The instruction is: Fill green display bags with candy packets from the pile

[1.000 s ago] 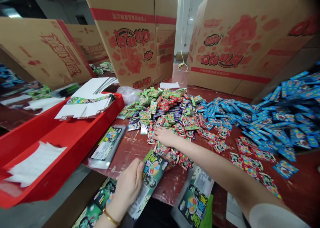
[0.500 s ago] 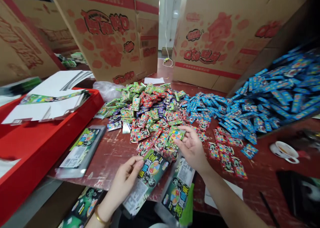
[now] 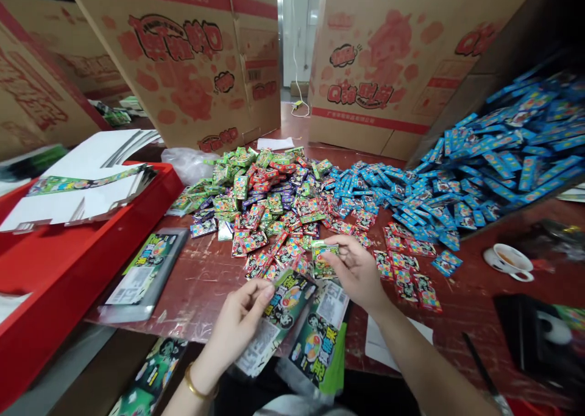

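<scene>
My left hand [image 3: 240, 321] grips the upper edge of a printed green packaging bag [image 3: 278, 315] at the near table edge. My right hand [image 3: 359, 270] pinches a small green candy packet [image 3: 322, 259] just above the bag's mouth. Directly beyond both hands lies a mixed heap of green, red and purple candy packets [image 3: 274, 203]. A second printed bag [image 3: 320, 343] lies under my right wrist.
A large pile of blue packets [image 3: 484, 166] spreads at the right. A red tray [image 3: 82, 245] with white cardboard sheets sits left, a flat bag [image 3: 146, 273] beside it. Tall printed cartons [image 3: 183, 56] stand behind. A tape roll [image 3: 509, 260] lies right.
My right hand reached into the mixed heap, picked out a green packet and drew it back toward the bag held in my left hand. The view shifted right.
</scene>
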`<action>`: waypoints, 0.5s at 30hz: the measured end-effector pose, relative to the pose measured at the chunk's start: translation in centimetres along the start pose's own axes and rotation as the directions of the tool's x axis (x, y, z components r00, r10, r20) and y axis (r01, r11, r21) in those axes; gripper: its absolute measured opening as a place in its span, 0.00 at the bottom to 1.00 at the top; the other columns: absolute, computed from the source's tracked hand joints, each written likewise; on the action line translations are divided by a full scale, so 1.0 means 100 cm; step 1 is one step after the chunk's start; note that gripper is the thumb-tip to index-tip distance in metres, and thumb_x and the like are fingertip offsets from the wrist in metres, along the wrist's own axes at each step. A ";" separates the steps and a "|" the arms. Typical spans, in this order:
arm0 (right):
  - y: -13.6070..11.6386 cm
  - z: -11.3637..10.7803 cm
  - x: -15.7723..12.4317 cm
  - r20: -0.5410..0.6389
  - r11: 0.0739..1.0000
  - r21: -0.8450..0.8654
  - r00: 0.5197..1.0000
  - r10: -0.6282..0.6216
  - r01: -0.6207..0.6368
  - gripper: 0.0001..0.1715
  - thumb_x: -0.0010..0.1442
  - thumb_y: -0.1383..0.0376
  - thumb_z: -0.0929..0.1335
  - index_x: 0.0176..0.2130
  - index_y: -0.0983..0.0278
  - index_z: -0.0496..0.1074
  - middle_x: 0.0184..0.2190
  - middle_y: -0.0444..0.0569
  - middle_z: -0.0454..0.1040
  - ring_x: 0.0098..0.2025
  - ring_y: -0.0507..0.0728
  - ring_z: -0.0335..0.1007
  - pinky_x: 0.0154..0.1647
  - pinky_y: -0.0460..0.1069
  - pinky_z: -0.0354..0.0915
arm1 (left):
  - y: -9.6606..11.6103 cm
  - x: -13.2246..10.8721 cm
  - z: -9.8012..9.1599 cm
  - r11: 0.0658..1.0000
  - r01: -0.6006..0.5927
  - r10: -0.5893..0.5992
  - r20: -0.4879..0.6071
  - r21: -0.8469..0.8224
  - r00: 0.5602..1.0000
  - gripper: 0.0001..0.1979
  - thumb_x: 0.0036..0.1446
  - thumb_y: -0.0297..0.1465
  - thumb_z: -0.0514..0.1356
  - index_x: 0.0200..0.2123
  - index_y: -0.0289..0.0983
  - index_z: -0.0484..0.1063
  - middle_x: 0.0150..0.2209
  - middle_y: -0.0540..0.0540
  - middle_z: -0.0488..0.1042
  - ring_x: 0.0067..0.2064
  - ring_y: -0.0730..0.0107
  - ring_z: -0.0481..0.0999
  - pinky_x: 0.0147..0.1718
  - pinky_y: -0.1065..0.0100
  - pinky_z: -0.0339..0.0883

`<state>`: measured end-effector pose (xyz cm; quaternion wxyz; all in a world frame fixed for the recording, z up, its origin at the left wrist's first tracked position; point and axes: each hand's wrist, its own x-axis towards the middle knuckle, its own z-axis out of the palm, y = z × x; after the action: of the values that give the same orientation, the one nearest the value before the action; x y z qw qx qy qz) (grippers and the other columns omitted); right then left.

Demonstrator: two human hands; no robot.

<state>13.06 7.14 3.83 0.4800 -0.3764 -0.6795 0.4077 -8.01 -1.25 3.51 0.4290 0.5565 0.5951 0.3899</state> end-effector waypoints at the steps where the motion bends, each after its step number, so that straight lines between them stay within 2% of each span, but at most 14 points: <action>1: 0.000 0.001 -0.001 -0.004 1.000 0.009 1.000 -0.005 0.005 0.09 0.59 0.62 0.65 0.41 0.62 0.68 0.35 0.49 0.73 0.33 0.55 0.71 0.34 0.48 0.67 | 0.001 0.001 0.001 1.000 0.002 -0.002 0.012 -0.005 1.000 0.15 0.59 0.41 0.54 0.31 0.35 0.70 0.23 0.53 0.63 0.25 0.73 0.59 0.24 0.74 0.53; 5: -0.002 -0.002 -0.007 0.191 0.999 -0.029 0.981 0.036 -0.031 0.08 0.61 0.62 0.64 0.40 0.62 0.68 0.34 0.47 0.72 0.35 0.55 0.70 0.35 0.47 0.65 | 0.005 0.003 0.006 0.999 0.008 -0.006 0.046 -0.042 0.999 0.15 0.59 0.40 0.54 0.30 0.35 0.70 0.26 0.51 0.67 0.28 0.71 0.64 0.27 0.73 0.57; 9: -0.009 -0.010 -0.009 0.208 0.988 -0.151 0.977 0.056 -0.025 0.09 0.63 0.62 0.62 0.34 0.63 0.68 0.28 0.44 0.68 0.30 0.52 0.65 0.31 0.45 0.61 | 0.005 0.003 0.016 1.000 -0.012 0.011 0.040 0.008 0.999 0.15 0.60 0.39 0.53 0.28 0.35 0.70 0.23 0.52 0.67 0.27 0.72 0.64 0.27 0.74 0.56; 12: -0.012 -0.010 -0.009 0.313 0.984 -0.168 0.950 -0.010 0.065 0.10 0.63 0.65 0.61 0.31 0.63 0.68 0.29 0.45 0.67 0.33 0.53 0.65 0.35 0.46 0.61 | 0.006 0.002 0.022 0.998 -0.037 0.033 0.071 0.052 0.997 0.15 0.60 0.39 0.52 0.28 0.35 0.70 0.24 0.52 0.68 0.27 0.72 0.64 0.26 0.73 0.55; 13: -0.011 -0.009 -0.010 0.331 0.983 -0.163 0.943 -0.021 0.079 0.09 0.62 0.65 0.62 0.32 0.63 0.69 0.31 0.46 0.67 0.35 0.53 0.65 0.37 0.47 0.62 | 0.006 0.002 0.023 0.998 -0.040 0.036 0.079 0.057 0.996 0.15 0.60 0.39 0.52 0.28 0.35 0.70 0.24 0.52 0.68 0.27 0.72 0.64 0.26 0.73 0.55; 15: -0.006 -0.006 -0.014 0.273 0.989 -0.139 0.962 -0.001 0.040 0.04 0.60 0.66 0.64 0.37 0.62 0.68 0.34 0.47 0.67 0.37 0.54 0.66 0.38 0.48 0.63 | 0.007 0.001 0.024 0.998 -0.038 0.033 0.088 0.058 0.996 0.15 0.60 0.39 0.52 0.29 0.35 0.71 0.24 0.51 0.68 0.26 0.71 0.64 0.25 0.73 0.55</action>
<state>13.98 5.72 4.02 0.3577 -0.3432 -0.7705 0.4007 -5.55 -1.08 3.34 0.4309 0.5961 0.5771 0.3551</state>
